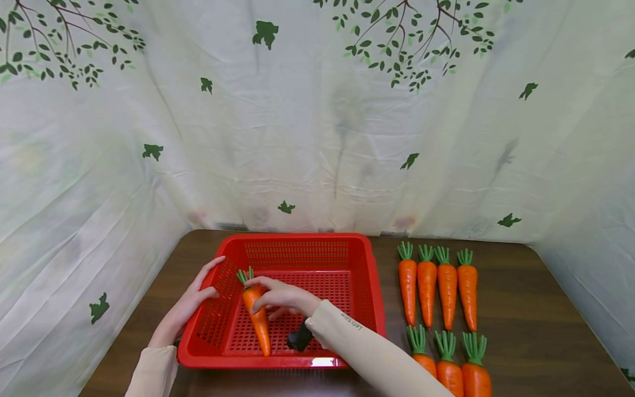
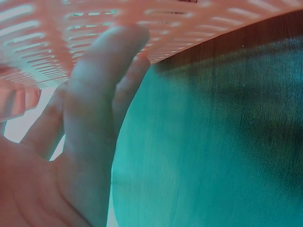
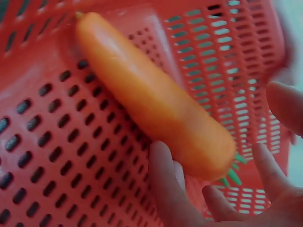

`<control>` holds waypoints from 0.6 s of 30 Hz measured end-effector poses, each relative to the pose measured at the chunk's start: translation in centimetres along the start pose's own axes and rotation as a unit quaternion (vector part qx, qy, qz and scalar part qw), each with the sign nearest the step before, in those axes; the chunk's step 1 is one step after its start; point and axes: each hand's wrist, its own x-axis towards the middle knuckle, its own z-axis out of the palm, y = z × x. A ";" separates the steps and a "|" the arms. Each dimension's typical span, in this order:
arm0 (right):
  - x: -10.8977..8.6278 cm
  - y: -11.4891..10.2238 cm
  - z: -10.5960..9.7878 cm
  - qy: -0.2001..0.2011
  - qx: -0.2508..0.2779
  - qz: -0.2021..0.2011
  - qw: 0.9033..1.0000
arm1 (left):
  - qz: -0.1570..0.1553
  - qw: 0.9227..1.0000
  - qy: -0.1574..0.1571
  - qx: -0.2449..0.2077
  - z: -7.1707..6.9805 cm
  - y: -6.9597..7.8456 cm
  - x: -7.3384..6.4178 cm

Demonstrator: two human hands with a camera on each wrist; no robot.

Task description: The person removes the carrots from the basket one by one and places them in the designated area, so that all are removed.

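Note:
A red plastic basket with slotted walls stands on the table, and a single orange carrot with green tops lies inside it, on the left. My right hand reaches over this carrot near its leafy end. Its fingers are spread about the carrot; one is at the carrot's side while others stand apart from it, in the right wrist view. At the basket's left side is my left hand, its fingers fairly straight along the rim. In the left wrist view, fingers lie against the slotted outer wall.
Right of the basket, several carrots lie side by side in a back row, tops pointing away. A front row of carrots is partly cut off by the frame. A pale leaf-printed curtain surrounds the brown table.

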 end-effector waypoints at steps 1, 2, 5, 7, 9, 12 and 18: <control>0.1 0.1 0.2 0.000 -0.007 0.002 1.000 | 0.001 1.000 -0.001 0.000 0.0 0.0 0.0; 0.2 0.1 0.3 0.000 -0.014 0.002 1.000 | 0.003 1.000 -0.003 0.001 0.0 0.0 0.0; 0.4 0.3 0.7 0.001 -0.033 -0.002 0.999 | 0.004 1.000 -0.004 0.000 0.0 0.0 0.0; 0.6 0.3 0.9 0.002 -0.045 -0.007 0.999 | 0.006 1.000 -0.004 0.000 0.0 0.0 -0.1; 0.7 0.4 1.1 0.006 -0.059 -0.011 0.998 | 0.007 1.000 -0.003 -0.003 0.0 0.1 -0.1; 1.0 0.7 1.3 0.015 -0.084 -0.012 0.996 | 0.010 1.000 -0.005 -0.002 0.0 0.0 -0.1; 1.3 1.1 1.4 0.030 -0.104 -0.009 0.994 | 0.006 1.000 -0.002 0.007 0.0 -0.1 0.0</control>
